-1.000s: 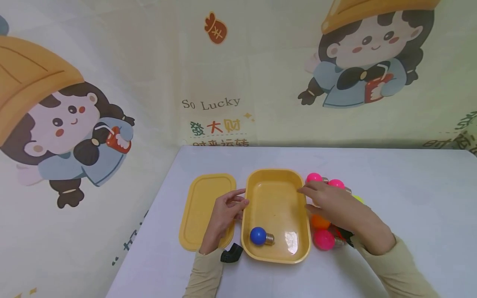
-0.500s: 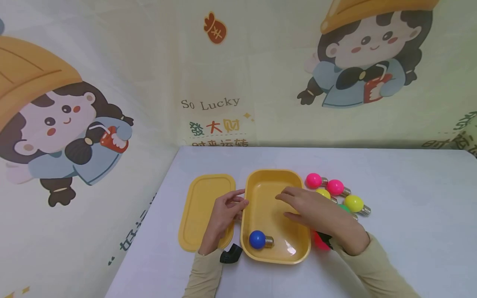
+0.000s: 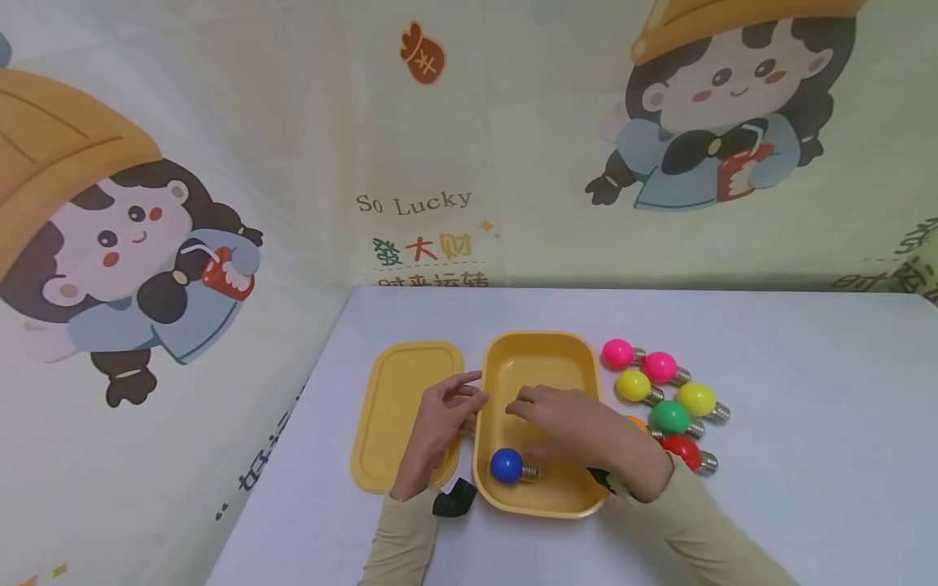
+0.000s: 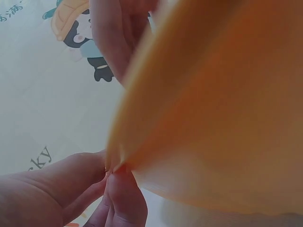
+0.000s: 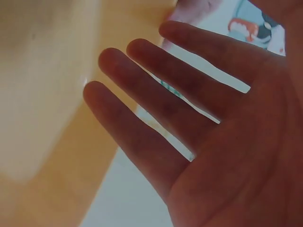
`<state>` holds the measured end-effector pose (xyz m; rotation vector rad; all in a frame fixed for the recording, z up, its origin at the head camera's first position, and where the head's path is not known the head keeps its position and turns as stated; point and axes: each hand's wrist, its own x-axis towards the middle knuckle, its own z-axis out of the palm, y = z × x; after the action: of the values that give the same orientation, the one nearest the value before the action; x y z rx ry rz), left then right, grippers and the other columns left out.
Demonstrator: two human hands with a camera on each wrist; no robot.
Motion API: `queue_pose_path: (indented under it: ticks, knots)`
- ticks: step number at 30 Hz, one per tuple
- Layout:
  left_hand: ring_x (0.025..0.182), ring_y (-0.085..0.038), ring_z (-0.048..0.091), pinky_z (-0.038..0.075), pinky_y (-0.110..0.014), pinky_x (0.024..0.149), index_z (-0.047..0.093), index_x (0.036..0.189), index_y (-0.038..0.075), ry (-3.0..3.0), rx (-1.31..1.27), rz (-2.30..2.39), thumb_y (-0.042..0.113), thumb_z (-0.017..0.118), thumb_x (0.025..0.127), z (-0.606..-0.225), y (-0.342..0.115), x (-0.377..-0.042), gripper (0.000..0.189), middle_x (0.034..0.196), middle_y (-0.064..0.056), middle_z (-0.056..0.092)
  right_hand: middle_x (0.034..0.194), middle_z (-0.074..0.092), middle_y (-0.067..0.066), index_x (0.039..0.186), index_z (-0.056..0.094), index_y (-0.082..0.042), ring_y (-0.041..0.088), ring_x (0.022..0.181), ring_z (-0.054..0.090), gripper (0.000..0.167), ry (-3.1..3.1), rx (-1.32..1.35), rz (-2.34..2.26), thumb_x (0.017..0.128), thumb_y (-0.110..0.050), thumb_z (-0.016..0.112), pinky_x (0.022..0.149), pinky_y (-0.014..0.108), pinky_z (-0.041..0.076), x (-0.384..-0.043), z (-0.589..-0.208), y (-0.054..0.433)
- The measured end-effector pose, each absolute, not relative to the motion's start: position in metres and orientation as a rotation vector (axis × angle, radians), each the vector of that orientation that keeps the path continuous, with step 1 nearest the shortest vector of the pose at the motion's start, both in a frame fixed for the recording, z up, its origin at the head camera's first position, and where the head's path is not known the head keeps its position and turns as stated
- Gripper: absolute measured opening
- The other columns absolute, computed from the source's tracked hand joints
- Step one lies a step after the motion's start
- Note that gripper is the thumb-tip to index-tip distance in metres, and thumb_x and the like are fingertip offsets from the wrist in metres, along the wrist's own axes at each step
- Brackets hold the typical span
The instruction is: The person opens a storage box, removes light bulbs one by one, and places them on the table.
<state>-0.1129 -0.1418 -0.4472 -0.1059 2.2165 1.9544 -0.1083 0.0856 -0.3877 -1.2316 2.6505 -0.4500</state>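
A yellow plastic box (image 3: 541, 343) stands lidless on the table, with a blue light bulb (image 3: 506, 466) lying at its near left corner. My left hand (image 3: 443, 419) holds the box's left wall; in the left wrist view its thumb and fingers meet at the blurred rim (image 4: 124, 109). Over the box, just above and right of the blue bulb, hovers my right hand (image 3: 579, 427). Seen from the right wrist, the fingers (image 5: 147, 127) are spread and nothing is between them. Its thumb overlaps the bulb's metal base in the head view.
Right of the box lie several coloured bulbs: pink (image 3: 618, 354), yellow (image 3: 696, 400), green (image 3: 670, 417) and red (image 3: 683, 450), with an orange bulb (image 3: 636, 423) partly behind the right arm. The yellow lid (image 3: 396, 407) lies flat on the left. A black strap piece (image 3: 455, 498) is at the left wrist.
My right hand has moved left from the box's right rim, across the box and nearer the blue bulb. The bulbs it covered show again. My left hand stays where it was.
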Motion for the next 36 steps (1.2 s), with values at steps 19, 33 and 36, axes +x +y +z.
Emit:
queue_pose_path:
  ticks: [19,33,36]
  knots:
    - [0.069,-0.013,0.063,0.057,-0.023,0.061,0.062,0.132,0.005,2.215,-0.098,1.965,0.018,0.073,0.091,-0.448,-0.143,-0.113,0.045,0.101,-0.013,0.064,0.093,0.063,-0.002,0.113,0.070,-0.012,0.008,0.074,0.053,0.043,2.535,-1.229,-0.257,0.081,-0.039,0.081,0.074,0.025,0.054,-0.105,-0.392,0.049]
    - [0.066,-0.013,0.061,0.056,-0.022,0.058,0.063,0.131,0.005,2.205,-0.100,1.977,0.016,0.073,0.090,-0.449,-0.143,-0.113,0.044,0.099,-0.013,0.063,0.092,0.067,-0.007,0.111,0.068,-0.016,0.006,0.073,0.054,0.031,2.445,-1.211,-0.329,0.085,-0.030,0.079,0.082,0.023,0.055,-0.103,-0.398,0.043]
    - [0.066,-0.013,0.061,0.056,-0.021,0.058,0.063,0.131,0.005,2.198,-0.093,1.984,0.017,0.074,0.090,-0.448,-0.143,-0.113,0.044,0.099,-0.013,0.063,0.093,0.067,-0.007,0.113,0.067,-0.016,0.007,0.075,0.055,0.033,2.428,-1.201,-0.336,0.085,-0.029,0.079,0.083,0.024,0.055,-0.103,-0.399,0.043]
